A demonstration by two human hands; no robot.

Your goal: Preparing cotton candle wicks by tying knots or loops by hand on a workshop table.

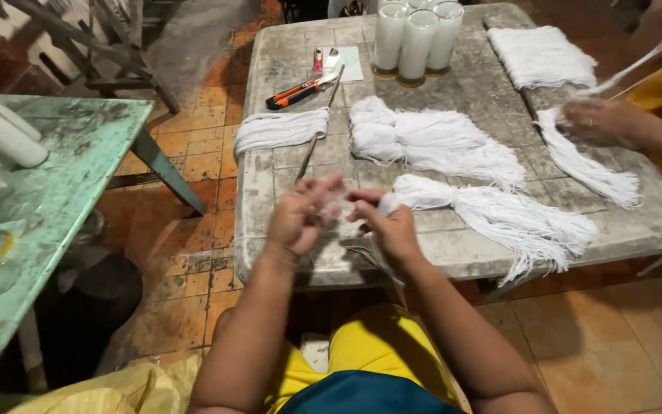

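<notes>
Yellow clothing and a dark blue lap fill the bottom of the view, with two forearms running up from it to the bench edge. The left hand [300,215] and the right hand [389,224] meet there, fingertips drawn together and pinching fine white strands between them; the motion blur hides exactly how many strands. Those strands come off the white thread bundle [492,215], whose bunched end sits right at the right hand while its loose fringe fans out toward four o'clock, so a few threads can be teased from the tied end without disturbing the rest.

Moving outward: at twelve o'clock from the hands lies a larger heap of white thread [434,142], and at eleven o'clock a neat folded skein [281,129] with a thin stick [317,134] lying beside it. Further up at eleven, an orange-and-black utility knife [299,92] rests near a small pale card [349,63]. At twelve, far side, tall white candles in glass [417,38] stand clustered together. At one o'clock there is a flat stack of white thread [542,55].

At two o'clock another person's hand [607,121] presses on a long tassel of thread [588,165]. The worn grey bench [285,253] carries it all; a green table [70,165] stands well apart at nine o'clock over the tiled floor [201,261].
</notes>
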